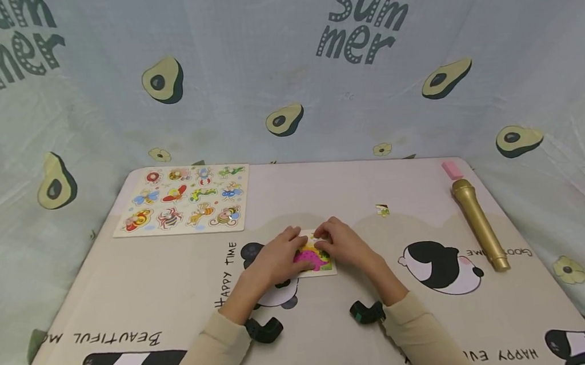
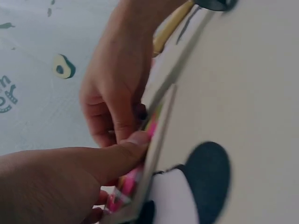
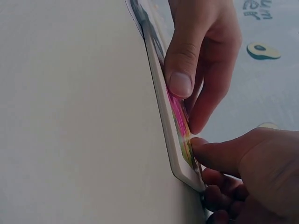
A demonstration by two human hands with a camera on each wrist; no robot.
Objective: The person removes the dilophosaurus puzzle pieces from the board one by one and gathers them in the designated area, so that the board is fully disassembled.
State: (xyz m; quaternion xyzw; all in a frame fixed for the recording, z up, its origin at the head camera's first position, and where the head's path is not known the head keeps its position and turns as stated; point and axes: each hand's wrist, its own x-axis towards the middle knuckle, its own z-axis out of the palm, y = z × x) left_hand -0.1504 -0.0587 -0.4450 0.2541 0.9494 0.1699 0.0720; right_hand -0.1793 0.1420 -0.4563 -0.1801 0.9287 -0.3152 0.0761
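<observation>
A small jigsaw puzzle board (image 1: 313, 259) with a pink dinosaur picture lies at the middle of the table. My left hand (image 1: 279, 256) holds its left side, the thumb lying over the picture. At the upper right edge, my right hand (image 1: 346, 243) grips the puzzle with thumb and curled fingers. In the right wrist view the right thumb (image 3: 219, 154) touches the picture and the other fingers bend past the edge. Any loose piece under those fingertips is hidden. A single puzzle piece (image 1: 382, 210) rests on the table beyond the right hand.
A larger board with insect pictures (image 1: 180, 201) lies at the back left. On the right are a gold microphone-shaped tube (image 1: 480, 225) and a pink block (image 1: 452, 170). Dark wrist devices (image 1: 264, 329) sit under both sleeves. A printed curtain (image 1: 273, 63) hangs behind the table.
</observation>
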